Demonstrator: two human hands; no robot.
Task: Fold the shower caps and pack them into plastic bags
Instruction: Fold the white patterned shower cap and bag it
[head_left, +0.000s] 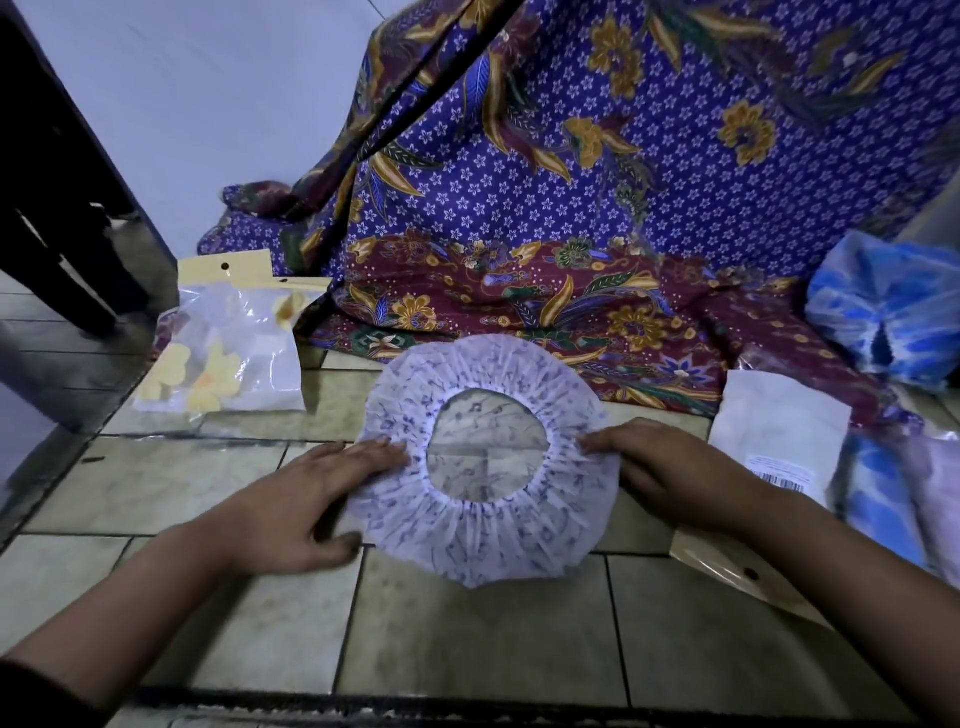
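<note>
A white shower cap with a blue print (483, 540) lies flat on the tiled floor, its round elastic opening facing up. My left hand (317, 499) rests on the cap's left side, fingers straight and pressing the ruffled edge beside the opening. My right hand (660, 467) lies on the cap's right side with its fingertips at the elastic rim. An empty plastic bag with a barcode label (779, 431) lies to the right. At the left sits a packed bag holding a yellow-flowered cap (223, 358).
A purple and maroon batik cloth (597, 218) drapes behind the cap. Blue-patterned caps (888, 312) pile at the right, more bagged ones (893, 499) below them. A cream bag header with a hole (737, 571) lies by my right forearm. Dark furniture legs (62, 234) stand at left.
</note>
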